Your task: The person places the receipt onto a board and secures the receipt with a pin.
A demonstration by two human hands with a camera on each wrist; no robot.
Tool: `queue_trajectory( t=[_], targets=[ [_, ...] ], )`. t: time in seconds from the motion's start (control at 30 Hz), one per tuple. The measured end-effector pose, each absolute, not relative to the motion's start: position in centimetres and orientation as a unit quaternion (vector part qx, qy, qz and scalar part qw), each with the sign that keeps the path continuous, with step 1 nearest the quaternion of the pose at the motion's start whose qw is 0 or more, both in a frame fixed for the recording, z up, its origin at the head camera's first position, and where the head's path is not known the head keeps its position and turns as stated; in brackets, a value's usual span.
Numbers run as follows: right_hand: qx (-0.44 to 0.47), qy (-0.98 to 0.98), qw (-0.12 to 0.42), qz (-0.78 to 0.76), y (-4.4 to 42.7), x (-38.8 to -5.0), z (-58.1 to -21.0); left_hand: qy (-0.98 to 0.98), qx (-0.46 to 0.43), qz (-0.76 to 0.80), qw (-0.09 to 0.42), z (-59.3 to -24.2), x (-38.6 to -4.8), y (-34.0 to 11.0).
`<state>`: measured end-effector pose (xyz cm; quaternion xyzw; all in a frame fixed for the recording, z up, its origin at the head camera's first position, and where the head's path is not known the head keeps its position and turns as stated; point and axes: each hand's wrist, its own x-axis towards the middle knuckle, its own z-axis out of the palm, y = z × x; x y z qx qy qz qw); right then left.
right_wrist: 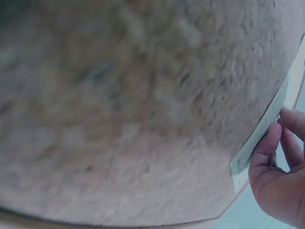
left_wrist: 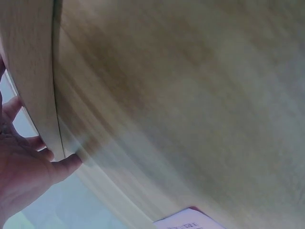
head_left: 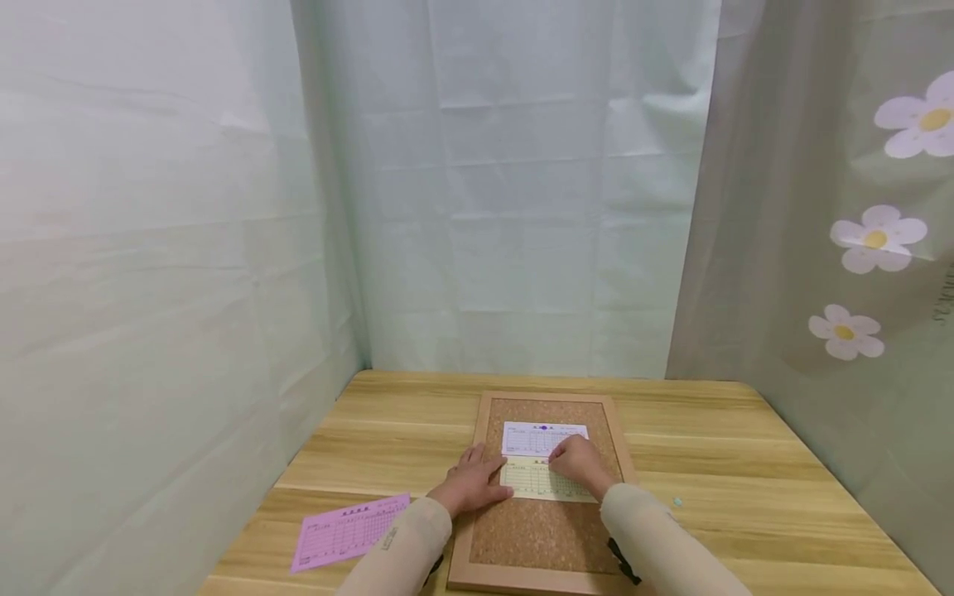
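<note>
A cork board (head_left: 537,538) in a wooden frame lies on the table. On it a white printed form (head_left: 522,443) carries a purple push pin (head_left: 544,428) at its top. Just below lies a pale yellow form (head_left: 522,478). My left hand (head_left: 473,483) rests over the board's left frame with fingers spread, fingertips at the yellow form's left edge. My right hand (head_left: 581,463) pinches at the yellow form's top middle; the small thing between thumb and fingertips, seemingly a push pin, is mostly hidden. The right wrist view shows the same hand (right_wrist: 281,167) against the form (right_wrist: 267,119).
A pink printed form (head_left: 335,534) lies on the wooden table (head_left: 402,422) left of the board, partly behind the left sleeve. A small teal piece (head_left: 677,502) sits to the right of the board. Hanging cloth (head_left: 522,248) encloses the table on the left, back and right.
</note>
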<state>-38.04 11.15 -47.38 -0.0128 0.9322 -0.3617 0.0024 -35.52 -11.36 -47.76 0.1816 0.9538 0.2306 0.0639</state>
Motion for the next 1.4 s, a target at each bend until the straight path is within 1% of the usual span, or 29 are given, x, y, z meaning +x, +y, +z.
queue_trajectory(
  t=[0.2,0.4,0.63,0.97,1.2,1.4],
  targets=[
    [-0.03,0.932,0.013,-0.36,12.1,-37.4,-46.8,0.952,0.185,0.236,0.065,-47.5,-35.5,-11.2],
    [-0.043,0.929,0.002,-0.367,13.1,-36.9,-47.0,0.951,0.188,0.239,0.061,-47.3,-35.5,-11.2],
    [-0.053,0.921,0.011,-0.385,14.9,-36.2,-46.4,0.951,0.182,0.246,0.053,-47.8,-35.7,-11.7],
    [-0.051,0.927,-0.022,-0.371,18.2,-35.3,-44.4,0.957,0.182,0.223,0.041,-47.4,-35.9,-13.3],
    [-0.045,0.93,-0.02,-0.364,20.3,-34.9,-44.2,0.954,0.187,0.233,0.026,-47.3,-35.7,-14.7],
    [-0.052,0.933,-0.02,-0.356,21.5,-34.4,-44.5,0.952,0.179,0.247,0.032,-46.9,-36.1,-16.0]
  ],
)
